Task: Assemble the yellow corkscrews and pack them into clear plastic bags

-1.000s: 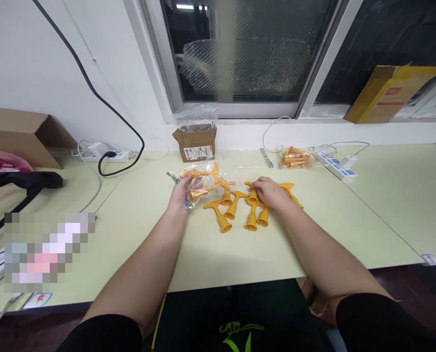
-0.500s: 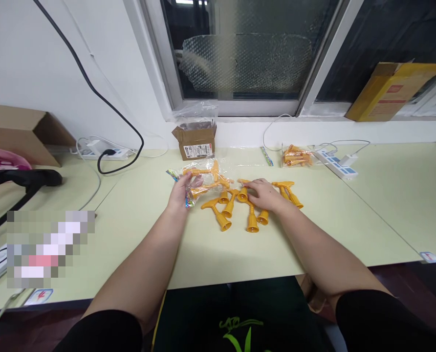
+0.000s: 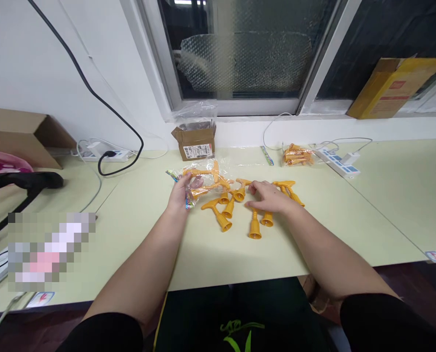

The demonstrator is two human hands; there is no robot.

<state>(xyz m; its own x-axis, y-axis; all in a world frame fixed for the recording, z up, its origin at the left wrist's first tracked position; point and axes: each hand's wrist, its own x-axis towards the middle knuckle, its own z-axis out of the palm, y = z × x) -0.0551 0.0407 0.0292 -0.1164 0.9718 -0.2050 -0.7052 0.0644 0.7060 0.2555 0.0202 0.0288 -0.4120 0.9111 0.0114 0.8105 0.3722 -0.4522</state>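
Grip of the left hand (image 3: 180, 193)?

Thumb and fingers pinch a clear plastic bag (image 3: 207, 180) holding orange T-handled plastic pieces (image 3: 215, 171).

And the right hand (image 3: 268, 196)?

Thumb and forefinger spread, among loose yellow, bell-ended, T-handled plastic pieces (image 3: 255, 227) on the pale-green tabletop (image 3: 210, 261).

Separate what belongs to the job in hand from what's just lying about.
Belongs:
clear bag of yellow pieces, in the left hand
loose yellow T-handled pieces around the right hand
probably the second filled bag

Lying about, seemingly:
black cable
white power strips
yellow carton
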